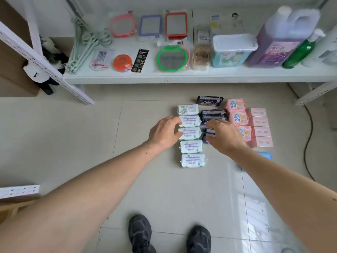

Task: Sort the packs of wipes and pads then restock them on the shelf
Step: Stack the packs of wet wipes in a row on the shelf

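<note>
We've got the packs sorted in columns on the tile floor (73, 134), just below the shelf (127, 77): white wipes packs (191, 146), dark pad packs (212, 114), pink pad packs (237, 105) and pale pink boxes (259, 122) at far right. Our left hand (164, 132) sits at the left edge of the white column, fingers curled onto the 2nd and 3rd packs. Our right hand (223, 136) reaches over the dark column, fingers bent and spread; can't tell if it grips anything.

To do this well, we'd squeeze the white packs from both ends w/ flat palms, so several lift as one block without buckling. They're soft, pillowy film wraps, probably slippery and squashy; the boxes look rigid and square. Shelf front is crowded, so we'd pick a gap before lifting.
</note>
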`<state>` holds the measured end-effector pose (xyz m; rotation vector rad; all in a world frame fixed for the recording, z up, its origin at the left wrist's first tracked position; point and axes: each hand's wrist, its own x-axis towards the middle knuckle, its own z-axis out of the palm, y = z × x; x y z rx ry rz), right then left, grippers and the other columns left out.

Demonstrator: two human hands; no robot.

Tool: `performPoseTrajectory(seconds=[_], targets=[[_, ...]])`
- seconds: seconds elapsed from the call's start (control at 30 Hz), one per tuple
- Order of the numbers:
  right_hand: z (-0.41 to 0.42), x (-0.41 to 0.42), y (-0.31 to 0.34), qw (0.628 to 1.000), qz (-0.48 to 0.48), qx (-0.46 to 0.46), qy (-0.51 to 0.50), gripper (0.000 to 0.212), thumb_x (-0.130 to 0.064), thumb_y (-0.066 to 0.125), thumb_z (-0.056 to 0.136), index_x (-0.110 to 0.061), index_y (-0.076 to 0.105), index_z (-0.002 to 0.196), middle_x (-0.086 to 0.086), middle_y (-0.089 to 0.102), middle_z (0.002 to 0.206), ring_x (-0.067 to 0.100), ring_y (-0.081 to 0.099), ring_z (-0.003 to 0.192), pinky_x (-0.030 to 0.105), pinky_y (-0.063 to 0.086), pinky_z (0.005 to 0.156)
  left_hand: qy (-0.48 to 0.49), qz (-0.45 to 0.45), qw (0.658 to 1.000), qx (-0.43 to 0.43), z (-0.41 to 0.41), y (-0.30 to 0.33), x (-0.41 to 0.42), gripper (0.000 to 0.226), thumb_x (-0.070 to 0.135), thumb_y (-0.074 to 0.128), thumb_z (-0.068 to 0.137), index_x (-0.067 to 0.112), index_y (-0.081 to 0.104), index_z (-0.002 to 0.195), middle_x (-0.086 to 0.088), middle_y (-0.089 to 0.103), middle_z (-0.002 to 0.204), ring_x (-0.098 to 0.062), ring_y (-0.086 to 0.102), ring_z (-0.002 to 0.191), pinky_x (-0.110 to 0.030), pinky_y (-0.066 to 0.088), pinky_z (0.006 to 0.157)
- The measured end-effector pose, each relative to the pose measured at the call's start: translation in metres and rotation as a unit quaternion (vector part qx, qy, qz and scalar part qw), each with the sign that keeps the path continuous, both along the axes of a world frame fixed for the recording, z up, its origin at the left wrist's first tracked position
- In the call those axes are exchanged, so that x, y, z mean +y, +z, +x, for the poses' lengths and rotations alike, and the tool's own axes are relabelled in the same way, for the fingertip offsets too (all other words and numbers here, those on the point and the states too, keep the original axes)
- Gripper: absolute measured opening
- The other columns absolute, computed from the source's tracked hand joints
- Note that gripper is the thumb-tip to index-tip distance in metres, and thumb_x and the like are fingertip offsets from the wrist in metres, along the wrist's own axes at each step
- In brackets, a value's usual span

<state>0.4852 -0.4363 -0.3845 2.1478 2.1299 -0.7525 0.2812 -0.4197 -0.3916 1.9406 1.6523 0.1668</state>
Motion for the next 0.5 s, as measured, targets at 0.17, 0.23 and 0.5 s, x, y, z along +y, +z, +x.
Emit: performPoseTrajectory(seconds=[0.17, 0.23, 0.5], targets=[[-0.002, -0.02, -0.088, 0.999, -0.036, -0.001, -0.014, 0.05, -0.032, 0.072, 0.082, -0.025, 0.054, 0.128, -0.001, 0.058, 0.127, 0.024, 0.054, 0.116, 0.037, 0.049, 0.085, -0.022, -0.012, 1.0, 0.001, -0.006, -0.088, -0.013, 0.032, 0.028, 0.065, 0.089, 0.021, 0.059, 0.119, 0.007, 0.059, 0.12, -0.016, 0.055, 0.112, -0.033, 0.048, 0.082], [-0.002, -0.025, -0.124, 0.999, -0.043, -0.009, -0.01, 0.057, -0.036, 0.074, 0.08, -0.026, 0.051, 0.131, 0.0, 0.056, 0.13, 0.024, 0.052, 0.119, 0.037, 0.048, 0.087, -0.016, -0.018, 1.0, -0.004, -0.007, -0.126, -0.017, 0.033, 0.03, 0.065, 0.089, 0.021, 0.059, 0.12, 0.006, 0.059, 0.121, -0.016, 0.054, 0.113, -0.032, 0.048, 0.082], [0.006, -0.048, -0.258, 0.996, -0.083, -0.031, 0.022, 0.075, -0.044, 0.081, 0.071, -0.026, 0.045, 0.135, -0.002, 0.046, 0.141, 0.022, 0.038, 0.13, 0.037, 0.041, 0.1, -0.03, -0.048, 0.998, -0.014, 0.0, -0.269, -0.03, 0.055, 0.034, 0.068, 0.087, 0.022, 0.049, 0.137, 0.005, 0.048, 0.141, -0.016, 0.047, 0.127, -0.033, 0.044, 0.097]])
